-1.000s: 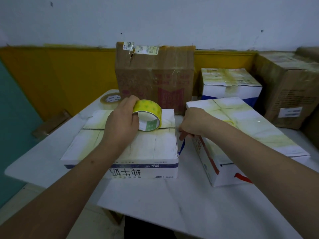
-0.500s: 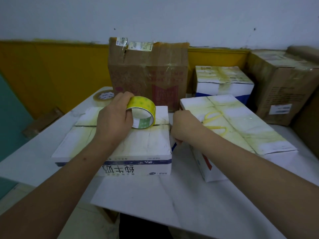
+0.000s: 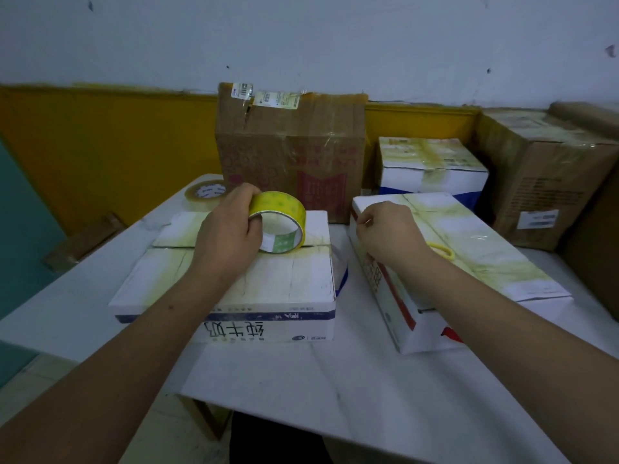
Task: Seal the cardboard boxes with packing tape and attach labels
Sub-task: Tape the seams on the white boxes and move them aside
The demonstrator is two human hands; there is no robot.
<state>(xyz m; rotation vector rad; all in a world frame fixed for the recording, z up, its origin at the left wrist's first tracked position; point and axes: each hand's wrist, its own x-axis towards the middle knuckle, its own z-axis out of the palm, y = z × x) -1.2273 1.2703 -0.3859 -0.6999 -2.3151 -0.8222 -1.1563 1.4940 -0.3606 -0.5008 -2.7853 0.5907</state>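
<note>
Gripping the yellow tape roll (image 3: 278, 226) upright on the flat white box (image 3: 234, 279), the left hand (image 3: 227, 236) curls its fingers (image 3: 255, 226) round the rim, thumb on the far side. Compared with the earlier views, the roll sits at much the same spot, over the seam where the flaps meet, near the box's right edge. The right hand (image 3: 388, 232) has risen from the gap between the two boxes and now hovers at the near left corner of the second white box (image 3: 469, 256), its fingers clenched as if pinching the free end of the tape. No strip is visible between hand and roll, so I cannot tell whether it actually holds any. My reading is that tape is being drawn out to the right, ready to be laid along the seam; the seam itself looks unsealed on this pass.

Blue Chinese characters run along the near side of the flat box, upside down from here, probably the product name. The second box shows red print on its left side, too small to read. A tall brown carton (image 3: 291, 155) at the far edge of the bench (image 3: 335, 380) carries two white labels (image 3: 268, 95) on its top edge, text illegible. A clear tape roll (image 3: 206, 192) lies far left.
</note>
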